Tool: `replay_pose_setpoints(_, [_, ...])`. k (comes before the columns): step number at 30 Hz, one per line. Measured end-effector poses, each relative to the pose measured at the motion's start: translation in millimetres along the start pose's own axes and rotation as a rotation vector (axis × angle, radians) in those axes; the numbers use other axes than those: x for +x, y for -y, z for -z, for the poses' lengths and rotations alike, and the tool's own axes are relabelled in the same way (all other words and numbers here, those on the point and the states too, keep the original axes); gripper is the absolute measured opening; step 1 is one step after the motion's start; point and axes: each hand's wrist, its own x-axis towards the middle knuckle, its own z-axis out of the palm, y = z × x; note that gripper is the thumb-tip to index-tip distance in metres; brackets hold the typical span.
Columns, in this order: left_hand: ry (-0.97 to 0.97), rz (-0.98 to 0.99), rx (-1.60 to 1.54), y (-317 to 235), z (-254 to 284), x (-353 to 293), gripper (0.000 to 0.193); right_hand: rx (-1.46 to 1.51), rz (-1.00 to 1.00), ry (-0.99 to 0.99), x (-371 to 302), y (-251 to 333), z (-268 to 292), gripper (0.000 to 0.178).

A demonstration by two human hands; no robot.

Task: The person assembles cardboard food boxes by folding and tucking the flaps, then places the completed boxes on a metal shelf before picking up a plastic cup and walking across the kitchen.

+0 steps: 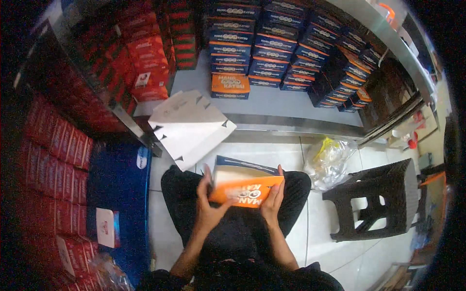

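Note:
Over my lap I hold a small cardboard box [250,190] with an orange panel, dark blue sides and a pale inside. It is partly folded, with a gap along its upper side. My left hand [208,211] grips its left end, the fingers a little blurred by motion. At the right end, my right hand [272,206] has its thumb and fingers around the edge. Up and to the left of the box lie white flat cardboard blanks [194,131] with dark notch marks, one end resting on the shelf's edge.
Stacked dark blue and orange boxes [274,41] fill the shelf [194,80] ahead. Red packs stand in stacks [60,165] at the left, beside a blue container lid [119,194]. On the tiled floor to the right are a clear plastic bag [330,165] and a dark stool [374,203].

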Motion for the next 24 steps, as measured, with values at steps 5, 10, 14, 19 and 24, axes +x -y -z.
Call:
replay_pose_setpoints(5, [0.257, 0.265, 0.041, 29.0, 40.2, 25.5, 0.071, -0.121, 0.007, 0.296, 15.0, -6.3, 9.1, 0.06])
replay_pose_setpoints(10, [0.423, 0.189, -0.01, 18.8, 55.5, 47.0, 0.063, 0.034, -0.215, 0.311, 21.7, -5.2, -3.3, 0.054])
replay_pose_setpoints(14, [0.024, 0.399, -0.023, 24.3, 14.9, 37.8, 0.077, 0.012, -0.3, 0.203, 9.3, -4.2, -34.1, 0.057])
replay_pose_setpoints(19, [0.222, 0.255, 0.07, 41.0, 31.0, 21.0, 0.095, 0.029, -0.164, 0.443, 6.8, -17.0, -19.4, 0.07])
replay_pose_setpoints(24, [0.313, 0.387, -0.177, 20.1, 45.1, 43.7, 0.087, 0.034, -0.119, 0.496, 24.2, -41.2, 11.3, 0.063])
